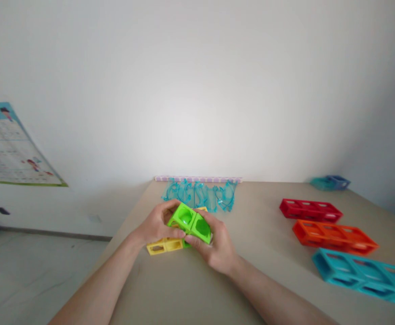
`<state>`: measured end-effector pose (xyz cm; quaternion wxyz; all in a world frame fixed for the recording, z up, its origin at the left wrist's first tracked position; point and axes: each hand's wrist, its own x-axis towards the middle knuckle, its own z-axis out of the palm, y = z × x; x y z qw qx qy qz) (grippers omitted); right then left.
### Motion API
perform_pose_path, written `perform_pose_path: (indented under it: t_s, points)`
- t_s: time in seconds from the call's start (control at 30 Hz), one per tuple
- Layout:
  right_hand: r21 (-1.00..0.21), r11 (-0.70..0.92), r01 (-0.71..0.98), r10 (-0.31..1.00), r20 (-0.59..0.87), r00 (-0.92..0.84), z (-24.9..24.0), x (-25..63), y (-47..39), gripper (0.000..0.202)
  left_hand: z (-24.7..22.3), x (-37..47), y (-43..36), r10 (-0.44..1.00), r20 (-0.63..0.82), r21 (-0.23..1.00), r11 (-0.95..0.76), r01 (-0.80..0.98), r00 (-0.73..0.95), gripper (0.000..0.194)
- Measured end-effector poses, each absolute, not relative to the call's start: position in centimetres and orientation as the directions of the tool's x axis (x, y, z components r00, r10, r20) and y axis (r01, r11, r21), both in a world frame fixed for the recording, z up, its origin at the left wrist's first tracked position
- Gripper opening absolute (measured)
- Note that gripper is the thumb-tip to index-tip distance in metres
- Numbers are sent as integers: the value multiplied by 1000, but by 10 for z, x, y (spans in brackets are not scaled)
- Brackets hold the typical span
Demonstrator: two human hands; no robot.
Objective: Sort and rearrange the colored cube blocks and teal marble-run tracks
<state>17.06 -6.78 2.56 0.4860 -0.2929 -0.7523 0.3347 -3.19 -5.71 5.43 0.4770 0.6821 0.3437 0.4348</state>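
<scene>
My left hand (162,222) and my right hand (218,241) both grip a pair of joined bright green cube blocks (193,222), tilted and raised over the table. The left thumb and fingers pinch the left cube, which shows a round hollow inside. My right thumb and fingers close round the right cube. Beneath the hands lies a short row of yellow blocks (165,246) with part of another green piece at its right end. My hands hide much of that row.
Clear turquoise curved track pieces (200,195) lie at the back, before a patterned strip (199,179) along the wall. To the right rest red (310,211), orange (334,237) and teal block rows (363,274). Blue pieces (334,182) sit in the far right corner.
</scene>
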Motion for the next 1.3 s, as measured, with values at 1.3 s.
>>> perform_pose_path:
  t_s: [1.3]
  points:
    - [-572, 705, 419, 706, 511, -490, 18, 165, -63, 13, 41, -22, -43, 980, 84, 905, 1, -426, 183, 22]
